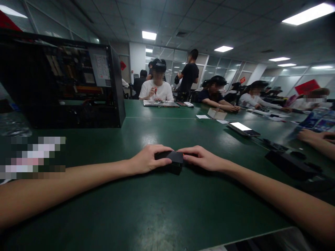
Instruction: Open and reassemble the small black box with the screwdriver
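Note:
A small black box-shaped block (176, 161) is at the middle of the green table (157, 205). My left hand (149, 158) is closed around its left part, the thumb along the near side and the fingers over the far edge. From the other side, my right hand (200, 157) meets the block's right end, with index finger and thumb brought together. A tiny orange-red spot shows at those fingertips; what it belongs to is too small to make out. The block's far side is hidden behind my fingers.
An open black computer case (116, 87) stands at the left. To the right lie a phone with a lit screen (240, 127), a small open box (217, 113) and a black oblong item (288, 164). A co-worker's hands (318, 139) rest at the far right. Other people sit opposite.

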The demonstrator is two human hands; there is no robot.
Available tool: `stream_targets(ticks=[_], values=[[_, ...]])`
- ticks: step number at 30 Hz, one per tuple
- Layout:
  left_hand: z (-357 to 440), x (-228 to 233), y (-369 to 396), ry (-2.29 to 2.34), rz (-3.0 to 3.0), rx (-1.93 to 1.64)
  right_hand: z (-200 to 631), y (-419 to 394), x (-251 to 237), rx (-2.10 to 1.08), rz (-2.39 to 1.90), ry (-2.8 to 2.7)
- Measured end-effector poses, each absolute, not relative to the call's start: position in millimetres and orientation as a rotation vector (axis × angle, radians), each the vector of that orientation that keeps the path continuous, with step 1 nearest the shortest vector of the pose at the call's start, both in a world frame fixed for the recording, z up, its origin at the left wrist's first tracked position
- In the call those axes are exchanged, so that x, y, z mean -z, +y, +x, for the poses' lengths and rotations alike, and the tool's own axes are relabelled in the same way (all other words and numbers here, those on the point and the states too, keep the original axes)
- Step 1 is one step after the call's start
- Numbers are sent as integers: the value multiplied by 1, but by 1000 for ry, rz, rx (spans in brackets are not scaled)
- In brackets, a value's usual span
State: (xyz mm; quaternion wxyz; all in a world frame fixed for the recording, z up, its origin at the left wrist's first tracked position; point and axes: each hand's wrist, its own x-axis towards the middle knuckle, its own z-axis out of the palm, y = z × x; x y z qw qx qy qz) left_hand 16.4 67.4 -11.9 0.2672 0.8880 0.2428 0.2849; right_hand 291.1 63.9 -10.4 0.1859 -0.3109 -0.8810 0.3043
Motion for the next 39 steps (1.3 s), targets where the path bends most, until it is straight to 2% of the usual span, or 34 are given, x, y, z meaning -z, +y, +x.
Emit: stream_targets(ticks=[2,7,9,11,17,20,27,32,39], values=[[16,11,67,640,2405,-769,292,64,10,-766,-871,-2511],[16,10,65,617,2424,-781,295,62,11,170,-734,-2682],[16,9,64,606,2430,-784,293,61,13,338,-679,-2651],[16,9,63,599,2434,-783,290,62,15,303,-627,-2619],[16,9,62,599,2438,-779,284,63,23,-183,-677,-2562],[17,10,63,578,2435,-781,282,63,27,-264,-678,-2564],[18,7,57,576,2369,-815,291,62,23,-83,-687,-2719],[18,10,63,745,2178,-952,302,64,17,86,-736,-2831],[17,23,84,924,1843,-982,304,61,13,-24,-821,-2791]])
